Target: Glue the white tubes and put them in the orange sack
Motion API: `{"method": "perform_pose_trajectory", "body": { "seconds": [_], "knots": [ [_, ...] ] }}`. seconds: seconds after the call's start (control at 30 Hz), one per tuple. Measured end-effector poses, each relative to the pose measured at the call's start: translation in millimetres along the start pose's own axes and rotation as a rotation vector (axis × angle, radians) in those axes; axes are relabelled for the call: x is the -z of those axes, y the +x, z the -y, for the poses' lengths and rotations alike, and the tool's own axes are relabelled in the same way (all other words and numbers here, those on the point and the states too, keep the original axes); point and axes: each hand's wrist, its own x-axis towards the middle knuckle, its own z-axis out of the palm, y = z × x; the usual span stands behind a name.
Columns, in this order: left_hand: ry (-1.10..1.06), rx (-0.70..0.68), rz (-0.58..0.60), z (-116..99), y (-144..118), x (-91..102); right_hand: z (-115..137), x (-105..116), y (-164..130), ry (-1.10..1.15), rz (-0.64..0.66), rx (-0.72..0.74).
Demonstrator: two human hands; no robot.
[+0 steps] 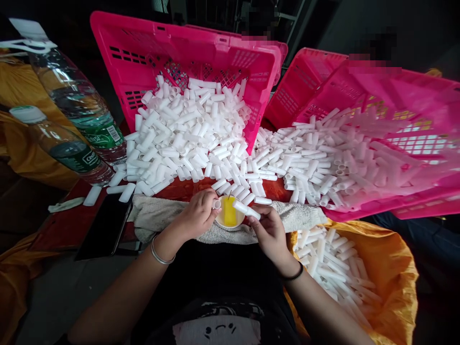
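The left hand point(197, 213) pinches a short white tube point(216, 204) at the rim of the small bowl of yellow liquid point(230, 212); the right hand point(270, 231) grips a longer tube point(246, 209) over it. Both sit above the towel point(158, 215) on the worktop; heaps of tubes point(190, 134) spill from pink crates point(143, 52) behind.

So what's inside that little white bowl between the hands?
The small white bowl holds a yellow liquid or paste, and a thin stick stands in it near the left hand. The bowl's bottom is covered by the yellow stuff. It rests on a towel.

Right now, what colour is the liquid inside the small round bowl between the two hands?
Yellow liquid in the small white bowl, clearest in the head view.
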Motion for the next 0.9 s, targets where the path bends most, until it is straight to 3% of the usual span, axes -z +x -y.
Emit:
{"method": "perform_pose_trajectory", "body": {
  "seconds": [0.13, 0.27, 0.37, 0.5, 0.53, 0.6, 0.7, 0.73, 0.8, 0.9],
  "knots": [
    [0.124, -0.161, 0.024, -20, 5, 22.0, 29, 2, 13, 0.159, 0.132, -0.193],
    [0.287, -0.202, 0.045, -44, 4, 28.6, 47, 10, 21, 0.010, 0.285, -0.249],
    [0.022, -0.065, 0.139, -66, 1, 27.4, 55, 19, 20, -0.269, 0.241, -0.090],
    [-0.727, 0.288, 0.555, -98, -2, 29.7, 70, 33, 8, -0.521, 0.278, 0.528],
    [-0.833, 0.344, 0.639, -105, -3, 30.4, 75, 35, 3, -0.524, 0.301, 0.607],
    [-0.825, 0.359, 0.619, -117, -7, 30.4, 83, 36, -8, -0.527, 0.277, 0.532],
    [-0.578, 0.183, 0.399, -129, -13, 26.8, 89, 34, -26, -0.515, 0.165, 0.182],
    [-0.552, 0.144, 0.379, -132, -15, 24.9, 89, 35, -32, -0.515, 0.138, 0.124],
    [-0.634, 0.202, 0.473, -137, -19, 20.3, 89, 37, -42, -0.522, 0.136, 0.176],
    [-0.954, 0.494, 0.787, -146, -24, 13.4, 91, 45, -53, -0.505, 0.230, 0.401]
  ]
}}
